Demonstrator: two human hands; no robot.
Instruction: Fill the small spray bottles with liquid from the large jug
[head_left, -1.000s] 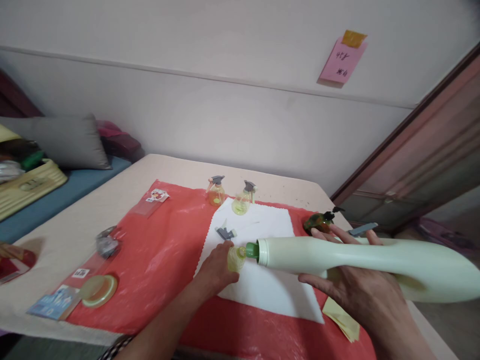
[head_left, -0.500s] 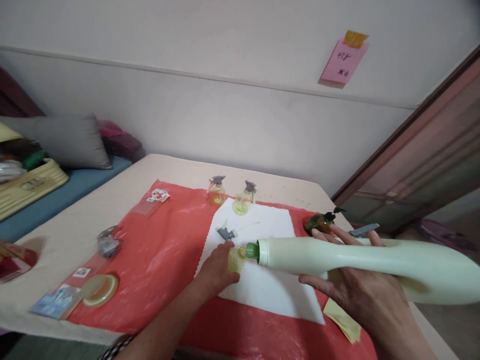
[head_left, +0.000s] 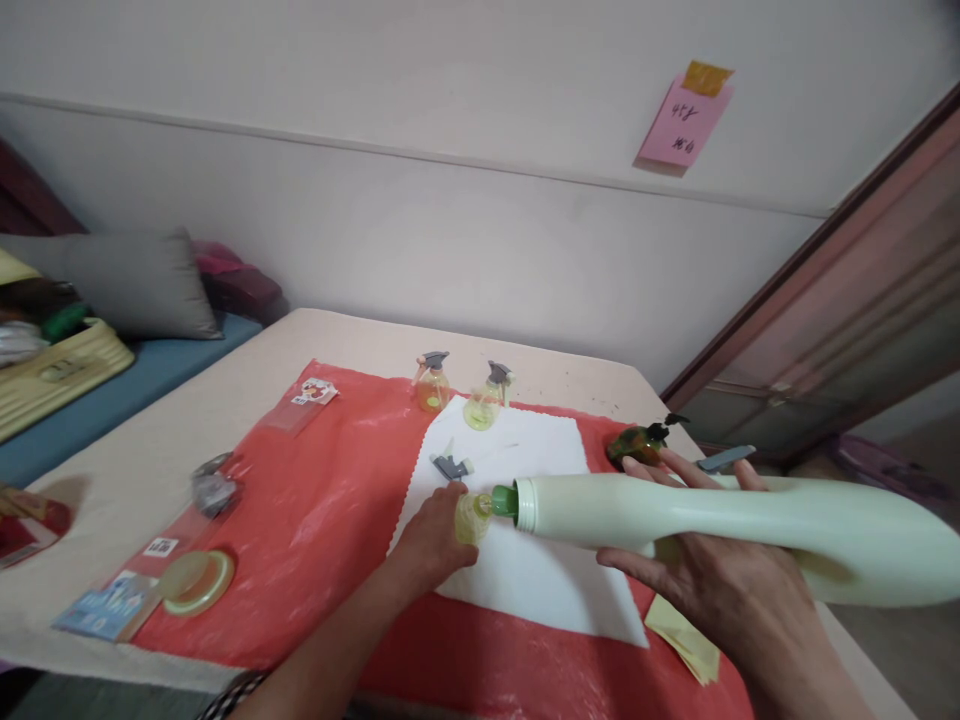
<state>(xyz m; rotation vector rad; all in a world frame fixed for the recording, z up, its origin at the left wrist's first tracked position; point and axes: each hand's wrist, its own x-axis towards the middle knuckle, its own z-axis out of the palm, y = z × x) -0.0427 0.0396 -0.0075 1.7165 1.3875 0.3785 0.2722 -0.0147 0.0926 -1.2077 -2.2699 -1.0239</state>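
Off to the far left, I am seeing a grey pillow (head_left: 127,280) lying on a blue bed (head_left: 112,400), with a pale wall behind. Moving right, the beige surface (head_left: 247,380) is carrying a red plastic sheet (head_left: 322,500), a roll of tape (head_left: 196,578) and a white cloth (head_left: 517,470) laid over the red. Two small spray bottles (head_left: 433,382) are standing upright at the cloth's far edge. My left hand (head_left: 431,540) is resting on the cloth, its fingers clamped on a small yellow bottle (head_left: 472,517). A large pale-green bottle (head_left: 720,520) is lying nearly level above the cloth, its green spout (head_left: 504,501) touching the small bottle's mouth. My right hand (head_left: 712,570) is wrapping around its middle from below, fingers spread over the body. High on the wall at the right, a pink note (head_left: 681,122) is hanging.
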